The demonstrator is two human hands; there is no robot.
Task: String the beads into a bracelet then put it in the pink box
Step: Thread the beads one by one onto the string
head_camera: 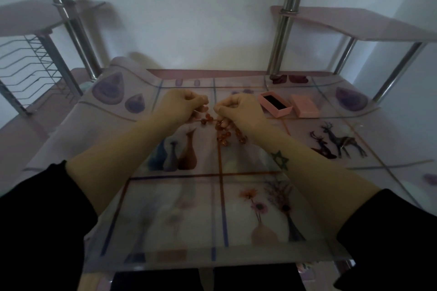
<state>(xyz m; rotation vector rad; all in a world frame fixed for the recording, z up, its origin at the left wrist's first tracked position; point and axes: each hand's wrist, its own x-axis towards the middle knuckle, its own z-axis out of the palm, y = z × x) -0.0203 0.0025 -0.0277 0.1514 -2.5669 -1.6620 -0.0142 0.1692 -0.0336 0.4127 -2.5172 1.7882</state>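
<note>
Small orange-red beads (pixel 224 134) lie in a loose cluster on the table mat, just below my right hand. A short strung row of beads (pixel 206 121) hangs between my two hands. My left hand (pixel 182 105) has its fingers curled and pinches that row at its left end. My right hand (pixel 238 111) is curled too, its fingertips pinching the row's right end. The string itself is too thin to make out. The open pink box (pixel 275 104) with a dark lining sits to the right of my right hand.
The pink lid (pixel 305 106) lies flat right of the box. A patterned plastic mat (pixel 212 196) covers the desk. Chrome posts (pixel 281 30) rise at the back left and right, carrying side shelves. A wire rack (pixel 30 66) stands at the far left.
</note>
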